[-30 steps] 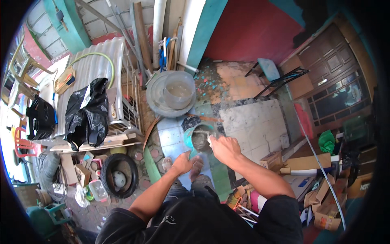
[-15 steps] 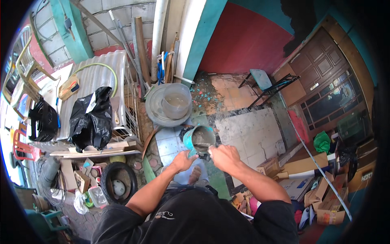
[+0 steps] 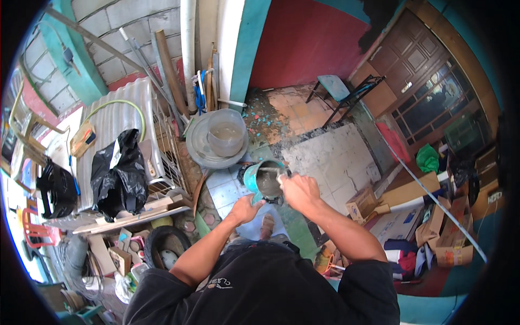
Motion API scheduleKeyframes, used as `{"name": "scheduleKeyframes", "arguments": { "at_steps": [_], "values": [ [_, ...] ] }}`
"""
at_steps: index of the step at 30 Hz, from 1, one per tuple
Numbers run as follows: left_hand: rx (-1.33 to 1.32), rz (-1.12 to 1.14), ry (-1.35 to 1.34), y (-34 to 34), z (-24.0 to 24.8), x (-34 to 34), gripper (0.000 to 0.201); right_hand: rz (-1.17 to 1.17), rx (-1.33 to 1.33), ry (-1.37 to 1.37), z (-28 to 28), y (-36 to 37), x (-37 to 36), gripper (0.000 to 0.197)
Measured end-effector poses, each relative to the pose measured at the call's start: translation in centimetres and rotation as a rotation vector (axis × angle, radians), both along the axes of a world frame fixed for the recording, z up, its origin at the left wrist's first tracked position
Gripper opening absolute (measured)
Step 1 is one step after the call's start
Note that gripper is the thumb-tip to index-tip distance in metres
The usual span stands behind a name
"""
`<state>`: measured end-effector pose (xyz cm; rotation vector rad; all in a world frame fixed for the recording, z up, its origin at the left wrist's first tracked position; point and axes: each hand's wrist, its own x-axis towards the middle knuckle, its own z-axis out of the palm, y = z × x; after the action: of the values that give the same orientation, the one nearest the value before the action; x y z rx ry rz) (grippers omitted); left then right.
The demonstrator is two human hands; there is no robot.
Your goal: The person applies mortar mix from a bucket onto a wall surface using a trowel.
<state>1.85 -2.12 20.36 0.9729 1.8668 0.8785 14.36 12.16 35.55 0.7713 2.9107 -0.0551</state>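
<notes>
A teal bucket [image 3: 251, 179] stands tilted in front of me, with thick grey wet mix [image 3: 268, 186] inside. My left hand [image 3: 246, 209] grips the bucket's near left edge, its thumb along the rim. Closed around the pale handle of a mixing tool [image 3: 279, 176] is my right hand [image 3: 299, 192], over the bucket's right side. The tool's far end reaches across the mix, coated in grey; its exact shape is hard to make out. Just beyond the bucket, a clear round tub [image 3: 226, 142] of cloudy water sits on a grey round lid or basin [image 3: 196, 146].
A black plastic bag [image 3: 120, 176] lies on corrugated sheeting at the left. Below it is a tyre [image 3: 153, 246]. A teal-topped chair [image 3: 333, 86] stands ahead right, past pale floor tiles [image 3: 319, 154]. Cardboard boxes [image 3: 454, 254] and a long pole [image 3: 433, 195] crowd the right side.
My right hand has swung the tool from the near part of the mix toward the far part. My left hand keeps its hold on the bucket. The whole view has shifted slightly.
</notes>
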Motion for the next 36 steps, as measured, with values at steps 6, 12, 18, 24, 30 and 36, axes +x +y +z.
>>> {"name": "scheduleKeyframes", "arguments": {
  "at_steps": [6,12,18,24,30,36],
  "values": [
    [0.003,-0.055,0.072,0.7,-1.1,-1.0,0.052,-0.007,-0.042,-0.130,0.8,-1.9,1.1,0.024],
    [0.099,-0.059,0.169,0.8,-1.6,-1.5,0.048,-0.140,0.103,0.059,-0.4,-0.8,1.0,0.021],
    [-0.123,-0.164,-0.054,1.7,0.0,-1.8,0.071,-0.073,-0.063,-0.058,-0.3,-2.6,1.8,0.020],
    [-0.071,-0.220,0.057,2.4,1.6,-2.5,0.070,-0.233,0.021,0.109,-1.8,-1.5,3.1,0.019],
    [-0.097,-0.195,0.062,2.2,1.1,-0.7,0.069,-0.177,-0.068,0.116,0.0,-1.7,4.5,0.015],
    [-0.109,-0.198,0.027,3.6,3.5,1.5,0.061,-0.184,-0.017,0.074,-1.5,-1.7,7.8,0.020]
  ]
}}
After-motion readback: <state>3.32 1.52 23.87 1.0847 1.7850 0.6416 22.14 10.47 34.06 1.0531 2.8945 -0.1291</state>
